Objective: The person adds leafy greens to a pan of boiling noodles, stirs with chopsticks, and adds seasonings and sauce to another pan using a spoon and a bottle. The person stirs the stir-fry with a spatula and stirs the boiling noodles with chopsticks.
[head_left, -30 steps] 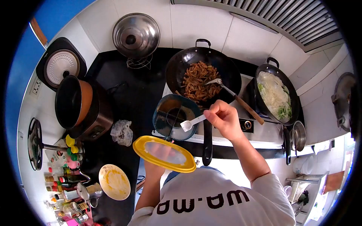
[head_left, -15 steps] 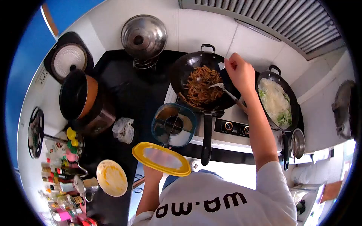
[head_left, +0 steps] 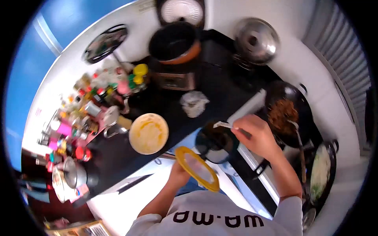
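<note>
Black desk alongside; right hand pinched on spoon, best kept level and low over box to limit spills; left hand behind lid, exact grip hidden; wok beyond box.

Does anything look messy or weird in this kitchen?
On the counter, the plate has yellow smears, like leftover food, and crumpled plastic lies nearby, like rubbish. I see no spill, but the picture is blurry.
</note>
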Tool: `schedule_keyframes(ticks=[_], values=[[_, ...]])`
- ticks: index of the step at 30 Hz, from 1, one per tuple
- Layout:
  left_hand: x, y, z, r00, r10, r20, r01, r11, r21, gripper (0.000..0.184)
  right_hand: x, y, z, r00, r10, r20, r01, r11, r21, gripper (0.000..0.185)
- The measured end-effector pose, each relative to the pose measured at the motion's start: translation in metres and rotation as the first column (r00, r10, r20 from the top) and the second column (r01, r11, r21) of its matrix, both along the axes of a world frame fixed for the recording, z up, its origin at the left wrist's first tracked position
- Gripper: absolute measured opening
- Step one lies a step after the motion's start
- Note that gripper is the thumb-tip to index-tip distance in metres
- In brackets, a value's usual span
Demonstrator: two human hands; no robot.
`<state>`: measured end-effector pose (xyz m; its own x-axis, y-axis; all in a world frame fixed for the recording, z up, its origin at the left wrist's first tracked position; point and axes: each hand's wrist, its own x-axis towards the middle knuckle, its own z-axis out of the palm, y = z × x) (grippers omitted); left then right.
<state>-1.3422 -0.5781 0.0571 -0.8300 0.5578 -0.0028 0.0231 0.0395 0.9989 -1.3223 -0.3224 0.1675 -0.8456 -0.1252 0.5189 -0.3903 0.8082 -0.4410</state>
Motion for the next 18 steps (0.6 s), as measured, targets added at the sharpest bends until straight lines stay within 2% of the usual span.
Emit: schedule_keyframes(ticks=[2,4,5,6,8,9,11,13,14,16,18], values=[[-0.002,-0.018,-0.003,0.997,-0.055,-0.046,0.057,0.998,0.035,0.018,-0.016,-0.02,-0.005,0.995,0.083,-0.047,-0.078,0.993,0.086,0.013],[-0.002,-0.03,0.017,0.986,-0.031,0.162,0.005,0.988,0.156,0.019,-0.029,-0.045,-0.003,0.989,0.116,-0.087,-0.102,0.982,0.158,0.014],[-0.004,-0.039,0.017,0.985,-0.028,0.168,-0.012,0.973,0.23,0.019,-0.035,-0.057,-0.005,0.982,0.162,-0.098,-0.145,0.976,0.161,0.014],[-0.006,-0.05,0.017,0.987,0.008,0.159,-0.045,0.971,0.234,0.019,-0.039,-0.068,-0.008,0.977,0.179,-0.112,-0.158,0.972,0.176,0.014],[-0.012,-0.076,0.016,0.974,0.018,0.225,-0.097,0.935,0.342,0.019,-0.054,-0.098,-0.008,0.97,0.205,-0.128,-0.177,0.964,0.196,0.014],[-0.015,-0.092,0.021,0.96,0.055,0.274,-0.136,0.949,0.286,0.018,-0.061,-0.114,-0.007,0.971,0.225,-0.085,-0.199,0.95,0.241,0.015],[-0.025,-0.133,0.02,0.954,0.1,0.283,-0.185,0.938,0.292,0.017,-0.081,-0.145,-0.015,0.963,0.266,-0.036,-0.234,0.897,0.376,0.016],[-0.031,-0.173,0.013,0.904,0.201,0.376,-0.323,0.899,0.297,0.017,-0.098,-0.191,-0.015,0.963,0.267,-0.013,-0.242,0.891,0.385,0.019],[-0.036,-0.196,0.009,0.909,0.235,0.345,-0.328,0.913,0.242,0.018,-0.105,-0.214,-0.015,0.966,0.258,0.009,-0.241,0.891,0.386,0.022],[-0.041,-0.237,-0.009,0.859,0.35,0.373,-0.453,0.859,0.238,0.019,-0.119,-0.244,-0.019,0.963,0.267,0.019,-0.255,0.895,0.366,0.027],[-0.049,-0.281,-0.021,0.816,0.401,0.416,-0.511,0.837,0.197,0.02,-0.13,-0.267,-0.02,0.958,0.288,0.013,-0.281,0.925,0.254,0.028]])
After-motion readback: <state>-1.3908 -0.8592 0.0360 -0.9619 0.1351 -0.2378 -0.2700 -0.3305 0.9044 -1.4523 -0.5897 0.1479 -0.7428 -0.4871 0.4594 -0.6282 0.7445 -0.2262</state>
